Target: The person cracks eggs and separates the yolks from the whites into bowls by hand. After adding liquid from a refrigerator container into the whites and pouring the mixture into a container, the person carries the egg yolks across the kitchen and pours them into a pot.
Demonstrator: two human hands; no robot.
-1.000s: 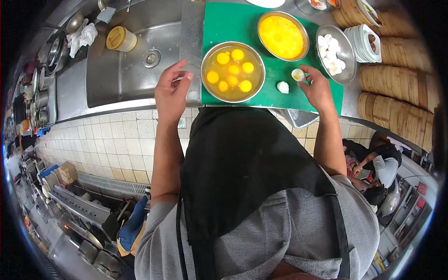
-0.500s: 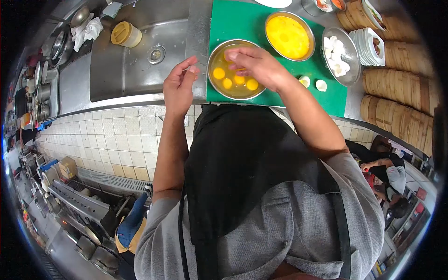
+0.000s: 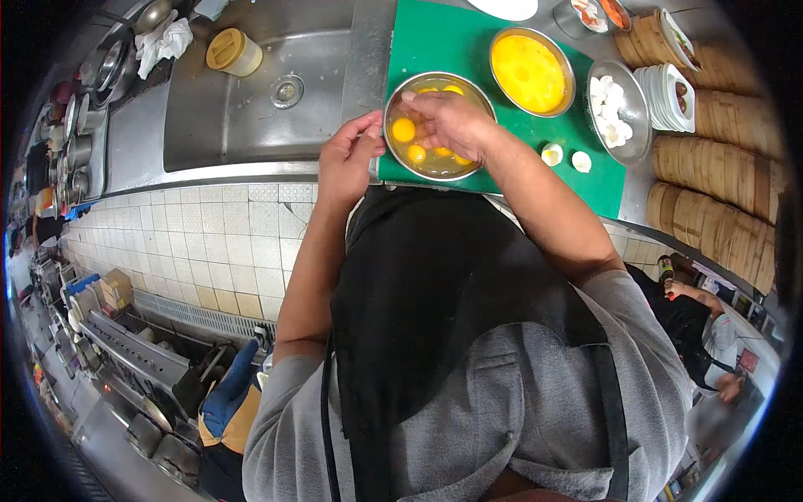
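Note:
Over a steel bowl of whole yolks and egg white (image 3: pixel 435 173) is my right hand (image 3: pixel 452 125), its fingers spread and partly hiding the yolks; nothing shows in it. At the bowl's left rim, my left hand (image 3: pixel 351 155) has its thumb near bent fingers, apart, with nothing seen between them. Two halves of eggshell, one (image 3: pixel 551 154) beside the other (image 3: pixel 581 161), lie on the green board (image 3: pixel 510 171) right of the bowl. A second bowl holds bright yellow egg (image 3: pixel 531 74). Farther right, a steel bowl (image 3: pixel 633 125) contains several white shells.
A sink (image 3: pixel 242 117) with a yellow-lidded container (image 3: pixel 234 52) lies to the left. Stacked white dishes (image 3: pixel 661 100) and bamboo steamers (image 3: pixel 711 163) line the right side. Another person's arm (image 3: pixel 694 294) shows at the lower right, and a person in jeans (image 3: pixel 227 389) at the lower left.
My right hand has left the eggshell at the right and moved over the bowl of yolks. That shell now lies on the board beside the other. My left hand has come closer to the bowl.

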